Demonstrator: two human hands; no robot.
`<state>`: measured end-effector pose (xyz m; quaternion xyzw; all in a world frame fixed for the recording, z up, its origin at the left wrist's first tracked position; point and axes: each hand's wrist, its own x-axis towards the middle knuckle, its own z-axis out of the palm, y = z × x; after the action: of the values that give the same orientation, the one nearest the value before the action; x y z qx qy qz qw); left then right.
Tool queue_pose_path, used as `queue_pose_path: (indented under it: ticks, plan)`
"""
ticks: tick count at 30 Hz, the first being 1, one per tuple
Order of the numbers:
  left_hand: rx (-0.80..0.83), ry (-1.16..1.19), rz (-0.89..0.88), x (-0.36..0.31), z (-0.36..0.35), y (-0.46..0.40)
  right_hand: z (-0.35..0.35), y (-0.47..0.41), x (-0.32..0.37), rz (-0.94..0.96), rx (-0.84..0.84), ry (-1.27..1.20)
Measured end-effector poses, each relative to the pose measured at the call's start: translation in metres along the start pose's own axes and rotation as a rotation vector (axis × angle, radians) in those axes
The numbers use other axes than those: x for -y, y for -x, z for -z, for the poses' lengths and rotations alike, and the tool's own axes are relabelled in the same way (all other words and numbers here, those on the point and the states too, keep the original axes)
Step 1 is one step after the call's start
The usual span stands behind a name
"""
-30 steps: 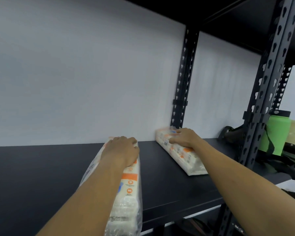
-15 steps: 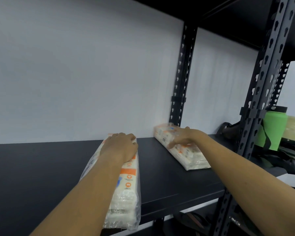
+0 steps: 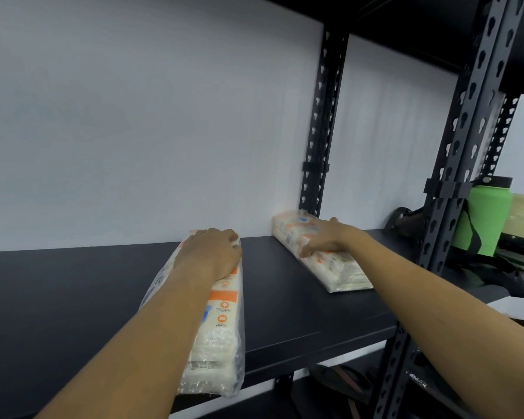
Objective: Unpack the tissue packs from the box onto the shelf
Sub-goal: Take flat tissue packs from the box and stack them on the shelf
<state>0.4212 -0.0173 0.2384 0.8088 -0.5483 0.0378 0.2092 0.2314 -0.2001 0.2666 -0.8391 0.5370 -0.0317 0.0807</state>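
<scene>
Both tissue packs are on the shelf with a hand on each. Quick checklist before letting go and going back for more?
1. Left plastic-wrapped tissue pack fully on the black metal shelf: not ok, near end overhangs the front edge.
2. Right plastic-wrapped tissue pack fully supported: ok.
3. Left hand on its pack: ok.
4. Right hand on its pack: ok.
5. Gap between packs: ok.
6. Box contents: cannot tell, out of view.

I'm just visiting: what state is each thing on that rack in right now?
Left tissue pack: lying flat on the shelf, near end overhanging the front edge.
Right tissue pack: lying flat, far end near the wall.
Left hand: resting on the left pack.
Right hand: resting on the right pack.
Green bottle: upright, lid on.
</scene>
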Motion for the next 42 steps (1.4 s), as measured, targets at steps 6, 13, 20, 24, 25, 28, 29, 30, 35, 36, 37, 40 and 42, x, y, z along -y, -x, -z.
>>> queue_pose_path:
  ticks: [6,13,20,24,25,28,29,30,35,36,37,40,42]
  plan:
    - [-0.004,0.009,0.004,0.000,0.000,0.000,-0.002,0.018,-0.007,-0.027,0.035,0.046]
    - [0.001,0.012,0.014,0.000,0.000,-0.001,0.002,0.028,-0.003,-0.025,0.035,0.097]
    - [0.022,0.015,0.033,-0.001,0.002,-0.003,-0.002,0.038,0.001,-0.047,0.017,0.039]
    - [0.055,0.100,0.051,-0.001,0.007,-0.004,-0.002,0.050,0.018,-0.031,-0.110,-0.022]
    - [0.048,0.187,0.065,-0.001,0.012,-0.003,0.000,0.056,0.026,-0.011,-0.139,-0.037]
    - [-0.043,0.446,0.090,-0.002,0.037,-0.001,0.009,0.074,0.049,0.111,-0.206,-0.126]
    - [-0.080,0.468,0.080,0.001,0.048,0.000,0.013,0.079,0.057,0.160,-0.215,-0.167]
    - [-0.113,0.457,0.063,0.005,0.058,0.002,0.016,0.085,0.067,0.199,-0.213,-0.209]
    - [-0.171,0.314,0.120,0.051,0.086,0.037,0.018,0.118,0.120,0.283,-0.120,-0.307]
    - [-0.170,0.298,0.144,0.061,0.085,0.049,0.014,0.123,0.131,0.294,-0.095,-0.309]
    - [-0.165,0.294,0.171,0.071,0.082,0.060,0.010,0.129,0.142,0.300,-0.066,-0.311]
    - [-0.144,0.249,0.234,0.097,0.069,0.088,-0.008,0.144,0.171,0.322,0.010,-0.281]
    - [-0.116,0.184,0.258,0.112,0.058,0.101,-0.022,0.151,0.187,0.321,0.027,-0.217]
